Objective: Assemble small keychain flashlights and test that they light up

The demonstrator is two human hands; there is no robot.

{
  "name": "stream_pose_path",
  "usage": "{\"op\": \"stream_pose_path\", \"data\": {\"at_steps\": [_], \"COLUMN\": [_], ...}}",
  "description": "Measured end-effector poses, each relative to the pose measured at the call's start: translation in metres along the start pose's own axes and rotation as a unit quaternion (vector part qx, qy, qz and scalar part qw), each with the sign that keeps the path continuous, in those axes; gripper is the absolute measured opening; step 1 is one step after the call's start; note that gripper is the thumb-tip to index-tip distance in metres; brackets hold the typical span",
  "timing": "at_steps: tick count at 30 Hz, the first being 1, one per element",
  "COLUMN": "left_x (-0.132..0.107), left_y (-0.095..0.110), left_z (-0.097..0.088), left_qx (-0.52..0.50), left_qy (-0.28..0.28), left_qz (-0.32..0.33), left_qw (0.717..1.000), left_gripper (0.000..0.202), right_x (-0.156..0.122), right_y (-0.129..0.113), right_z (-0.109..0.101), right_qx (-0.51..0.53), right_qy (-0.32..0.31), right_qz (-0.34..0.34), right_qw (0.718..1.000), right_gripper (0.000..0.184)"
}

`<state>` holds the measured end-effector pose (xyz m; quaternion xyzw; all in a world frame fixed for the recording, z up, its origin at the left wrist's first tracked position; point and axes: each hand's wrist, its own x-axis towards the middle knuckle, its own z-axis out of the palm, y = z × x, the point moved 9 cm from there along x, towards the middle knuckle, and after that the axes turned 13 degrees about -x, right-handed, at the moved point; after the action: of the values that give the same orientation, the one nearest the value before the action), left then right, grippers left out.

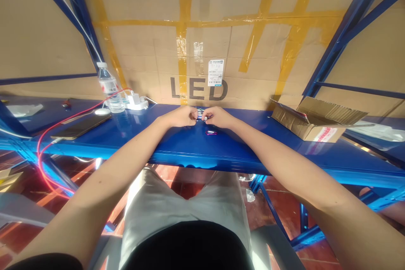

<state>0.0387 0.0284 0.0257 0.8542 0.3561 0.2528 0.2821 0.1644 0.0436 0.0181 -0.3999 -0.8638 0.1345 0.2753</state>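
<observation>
Both hands meet at the back middle of the blue shelf table [183,143]. My left hand [184,116] is curled closed at the left side of a small cluster of shiny, striped pieces [200,113], too small to name. From the right, my right hand [219,117] has its thumb and fingers pinched together at the cluster's other side, with a tiny pale bit at the fingertips. What each hand grips is mostly hidden by the fingers. Just in front of my right hand lies a small dark object with a pinkish edge [211,133].
A water bottle [110,87], a white charger block [136,101] and a phone [82,126] on a red cable [42,135] stand left. An open cardboard box [316,122] sits right. Behind rises a taped cardboard panel [145,63] between blue posts.
</observation>
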Motion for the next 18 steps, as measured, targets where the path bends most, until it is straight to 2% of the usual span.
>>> {"op": "stream_pose_path", "data": {"at_steps": [7,11,14,18], "left_x": [0.0,0.0,0.003,0.004], "left_y": [0.0,0.004,0.01,0.025], "left_z": [0.002,-0.002,-0.004,-0.003], "left_qx": [-0.003,-0.009,-0.01,-0.02], "left_qy": [0.001,0.026,0.052,0.07], "left_qz": [-0.011,0.001,0.039,0.124], "left_qw": [1.0,1.0,0.998,0.99], "left_gripper": [0.009,0.005,0.009,0.013], "right_x": [0.001,0.001,0.001,0.001], "right_y": [0.003,0.001,0.001,0.002], "right_z": [0.002,0.002,0.001,0.002], "right_qx": [0.011,0.019,0.025,0.035], "right_qy": [-0.002,-0.003,0.0,-0.001], "right_qz": [0.004,-0.003,-0.008,0.0], "right_qw": [1.0,1.0,1.0,0.999], "right_gripper": [0.016,0.016,0.016,0.018]}}
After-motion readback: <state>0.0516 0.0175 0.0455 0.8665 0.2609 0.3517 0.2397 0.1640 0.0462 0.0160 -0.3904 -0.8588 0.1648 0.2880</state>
